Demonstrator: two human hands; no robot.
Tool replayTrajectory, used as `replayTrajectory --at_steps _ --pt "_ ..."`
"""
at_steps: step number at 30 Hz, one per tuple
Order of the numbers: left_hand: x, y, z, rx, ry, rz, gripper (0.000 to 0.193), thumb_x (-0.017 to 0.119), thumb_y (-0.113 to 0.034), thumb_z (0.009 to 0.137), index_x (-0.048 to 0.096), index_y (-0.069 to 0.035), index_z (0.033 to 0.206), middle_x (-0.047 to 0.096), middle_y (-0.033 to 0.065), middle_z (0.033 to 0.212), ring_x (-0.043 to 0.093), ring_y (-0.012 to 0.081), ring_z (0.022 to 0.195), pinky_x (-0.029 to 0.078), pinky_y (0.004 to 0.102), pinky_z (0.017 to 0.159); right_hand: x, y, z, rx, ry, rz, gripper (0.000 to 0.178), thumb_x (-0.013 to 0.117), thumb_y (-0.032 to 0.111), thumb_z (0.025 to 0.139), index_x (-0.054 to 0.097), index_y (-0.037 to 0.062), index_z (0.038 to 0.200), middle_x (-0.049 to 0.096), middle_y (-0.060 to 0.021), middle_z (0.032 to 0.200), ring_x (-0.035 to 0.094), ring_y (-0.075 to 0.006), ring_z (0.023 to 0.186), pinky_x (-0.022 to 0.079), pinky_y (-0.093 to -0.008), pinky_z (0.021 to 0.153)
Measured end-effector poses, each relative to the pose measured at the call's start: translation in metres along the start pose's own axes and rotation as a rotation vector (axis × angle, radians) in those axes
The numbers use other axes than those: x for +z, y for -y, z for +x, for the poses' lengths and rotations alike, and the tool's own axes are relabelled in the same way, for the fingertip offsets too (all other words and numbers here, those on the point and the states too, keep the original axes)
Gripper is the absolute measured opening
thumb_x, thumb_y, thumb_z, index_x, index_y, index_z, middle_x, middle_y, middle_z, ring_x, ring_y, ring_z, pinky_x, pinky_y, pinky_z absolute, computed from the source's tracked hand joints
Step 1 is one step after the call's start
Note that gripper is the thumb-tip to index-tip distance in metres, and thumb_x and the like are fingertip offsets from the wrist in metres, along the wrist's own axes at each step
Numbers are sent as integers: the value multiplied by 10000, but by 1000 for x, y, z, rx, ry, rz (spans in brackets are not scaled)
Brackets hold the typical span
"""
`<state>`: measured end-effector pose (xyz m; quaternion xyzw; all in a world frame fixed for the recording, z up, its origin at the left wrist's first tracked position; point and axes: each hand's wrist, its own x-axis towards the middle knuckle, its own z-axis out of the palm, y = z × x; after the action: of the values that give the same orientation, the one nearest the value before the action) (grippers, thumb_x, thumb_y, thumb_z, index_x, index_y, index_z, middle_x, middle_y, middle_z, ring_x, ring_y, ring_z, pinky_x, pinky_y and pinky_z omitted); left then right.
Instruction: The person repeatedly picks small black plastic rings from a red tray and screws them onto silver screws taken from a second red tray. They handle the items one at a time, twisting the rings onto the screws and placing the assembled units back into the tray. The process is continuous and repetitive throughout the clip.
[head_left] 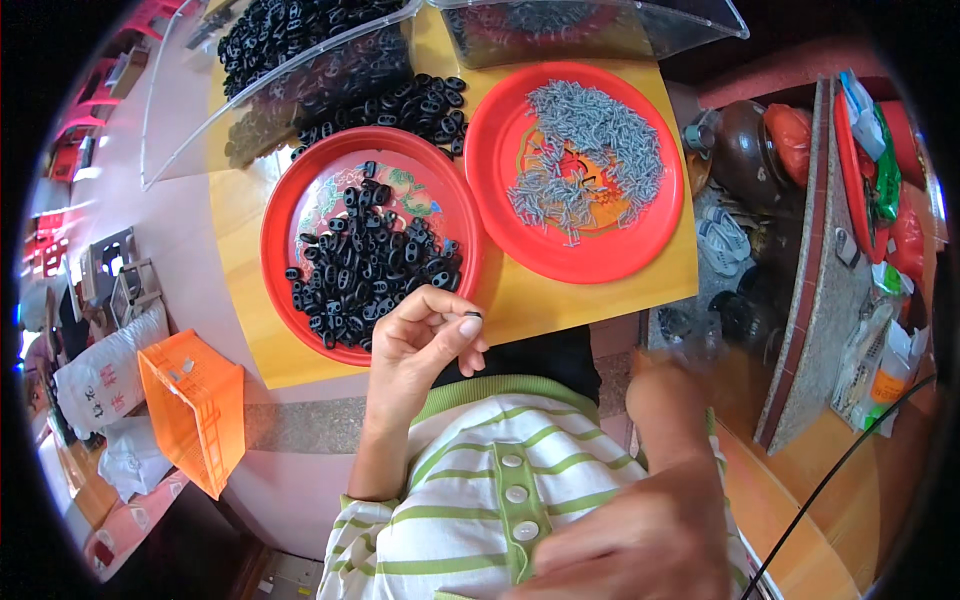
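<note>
My left hand (425, 340) is closed in a pinch near the front rim of a red tray (275, 290). Between thumb and forefinger shows the dark edge of a small black plastic piece (473, 315), mostly covered by the fingers. The tray holds a heap of small oval black plastic pieces (360, 260) with holes in them. To its right, a red plate (600, 262) carries many small silvery screws (610, 130). Low at the right, in front of my striped shirt, my right hand (630, 540) is smeared by motion, so its fingers cannot be read.
Both round containers rest on a yellow board (250, 340). Behind them, a clear plastic bin (330, 70) stands with more black pieces in and around it, beside a second clear bin (560, 35). An orange crate (195, 410) is at left; a brown jar (745, 150) and stone-edged ledge (805, 250) at right.
</note>
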<state>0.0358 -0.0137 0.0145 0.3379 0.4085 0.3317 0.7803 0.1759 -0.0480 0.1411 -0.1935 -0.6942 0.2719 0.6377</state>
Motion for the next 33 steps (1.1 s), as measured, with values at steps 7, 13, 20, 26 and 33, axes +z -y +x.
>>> replayTrajectory --at_steps 7,13,20,26,33 --pt "5 10 0 -60 91 25 95 615 -72 885 589 -4 946 632 39 781 598 72 643 492 199 577 -81 -56 -3 656 403 -625 70 623 114 773 645 77 828 628 -69 841 607 -197 678 484 -325 611" --pt "9 13 -3 -124 135 39 84 609 -65 889 590 0 937 617 19 753 574 50 643 473 188 573 -109 -164 -56 730 273 -920 94 634 144 813 632 60 854 600 -69 851 619 -272 733 476 -386 631" --pt "4 15 -7 -117 122 68 93 611 -74 889 586 3 934 615 18 753 569 50 642 471 191 576 -100 -176 -51 606 451 -1087 84 635 134 807 610 54 814 584 -65 824 618 -264 750 474 -384 622" --pt "1 16 -14 -101 107 55 98 630 -83 875 591 -11 931 639 46 758 604 86 641 498 215 566 -90 -182 -42 456 661 -1285 69 620 64 735 559 33 743 564 -104 788 606 -283 782 498 -388 631" --pt "0 15 -20 -74 133 24 103 629 -82 876 596 -5 935 639 47 766 608 87 658 500 217 572 -90 -190 -36 391 713 -1278 117 617 37 673 525 4 737 555 -138 774 601 -306 772 496 -398 625"
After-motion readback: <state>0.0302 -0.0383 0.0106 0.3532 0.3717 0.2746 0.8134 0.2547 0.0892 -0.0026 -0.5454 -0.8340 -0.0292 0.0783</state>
